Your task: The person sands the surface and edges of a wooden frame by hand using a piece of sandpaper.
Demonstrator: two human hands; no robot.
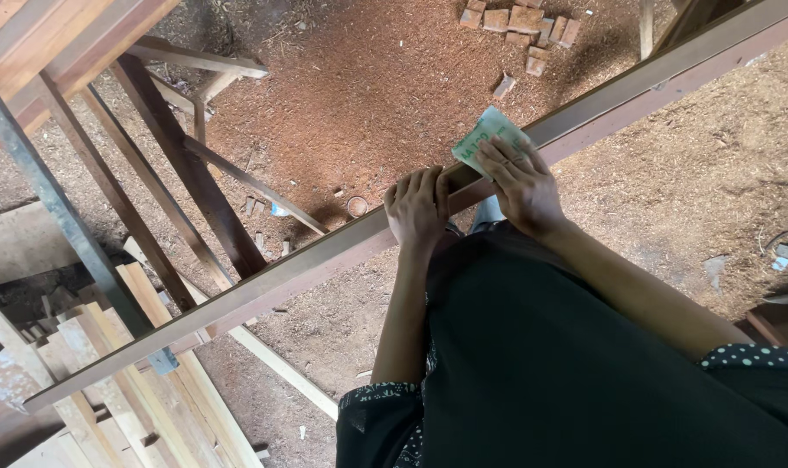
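A long dark wooden plank (307, 264) runs across the view from lower left to upper right. My left hand (417, 208) grips its edge, fingers curled over the top. My right hand (520, 180) presses a folded piece of greenish sandpaper (485, 134) flat against the plank's top face, just to the right of my left hand. My dark garment fills the lower right of the view.
The floor (377, 78) is covered in reddish sawdust. Small wooden blocks (520, 26) lie at the top. Wooden frames and struts (177, 165) stand at left, beside a grey metal post (56, 204). Pale planks (117, 381) are stacked at lower left.
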